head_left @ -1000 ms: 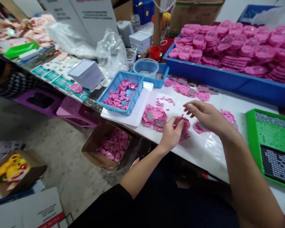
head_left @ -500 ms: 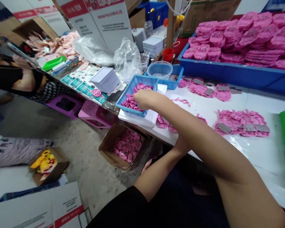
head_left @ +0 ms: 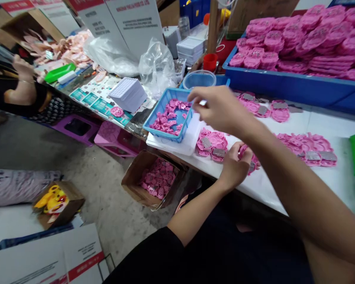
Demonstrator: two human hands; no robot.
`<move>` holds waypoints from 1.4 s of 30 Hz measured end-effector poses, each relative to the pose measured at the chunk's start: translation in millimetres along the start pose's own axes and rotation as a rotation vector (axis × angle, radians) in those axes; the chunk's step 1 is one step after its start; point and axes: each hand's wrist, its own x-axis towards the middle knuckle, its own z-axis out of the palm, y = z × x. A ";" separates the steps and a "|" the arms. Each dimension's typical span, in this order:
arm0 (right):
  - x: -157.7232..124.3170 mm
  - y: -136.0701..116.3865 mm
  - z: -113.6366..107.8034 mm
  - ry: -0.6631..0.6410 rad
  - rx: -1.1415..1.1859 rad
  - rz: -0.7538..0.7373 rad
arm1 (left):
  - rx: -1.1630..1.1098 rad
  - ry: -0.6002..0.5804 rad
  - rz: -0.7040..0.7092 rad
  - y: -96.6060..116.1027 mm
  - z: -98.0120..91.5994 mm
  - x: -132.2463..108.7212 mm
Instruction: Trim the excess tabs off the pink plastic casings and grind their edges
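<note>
Grey concrete floor point(head_left: 106, 169) lies left of a white bench point(head_left: 266, 187). There, a blue tray point(head_left: 162, 135) holds small pink pieces point(head_left: 163, 123); just beside it hovers the right hand point(head_left: 214, 108), fingers curled, any grip unclear. The left hand point(head_left: 236, 167) pinches a pink casing point(head_left: 255, 162).

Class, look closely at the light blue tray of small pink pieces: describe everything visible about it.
The light blue tray is shallow, open-topped and rectangular, with raised walls, apparently plastic. Small pink pieces lie loosely heaped inside, leaving patches of its floor bare. It sits on a white slab, angled in view. The right hand is by its right side; contact is unclear.
</note>
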 end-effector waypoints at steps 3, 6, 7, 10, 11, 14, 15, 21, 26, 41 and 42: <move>-45.9 12.7 -40.9 0.102 0.140 0.167 | -0.002 -0.026 0.024 5.1 3.1 -3.0; -91.5 41.2 -65.5 0.257 0.192 0.343 | -0.024 -0.017 0.068 8.5 3.8 -5.8; -105.1 53.1 -68.9 0.294 0.254 0.415 | -0.024 -0.008 0.087 8.8 3.7 -6.7; -139.4 87.2 -68.8 0.323 0.568 0.634 | -0.002 -0.008 0.125 7.9 3.2 -9.5; -148.4 96.1 -67.1 0.327 0.666 0.683 | 0.005 -0.015 0.123 7.6 3.3 -10.3; -168.4 111.1 -63.1 0.305 0.771 0.743 | 0.013 -0.020 0.110 7.9 4.4 -12.9; -173.2 112.6 -62.8 0.281 0.750 0.741 | 0.014 -0.015 0.115 8.4 5.0 -13.8; -185.6 103.3 -65.4 0.078 0.560 0.681 | 0.027 0.015 0.118 9.0 6.3 -17.6; -182.5 91.0 -58.4 -0.023 0.393 0.534 | -0.002 0.017 0.131 2.6 2.9 -15.3; -186.9 113.1 -45.5 0.019 0.145 0.133 | 0.102 0.090 0.215 -6.2 -3.6 -9.0; -187.3 112.8 -44.8 0.037 0.122 0.121 | 0.105 0.101 0.208 -6.1 -3.8 -8.7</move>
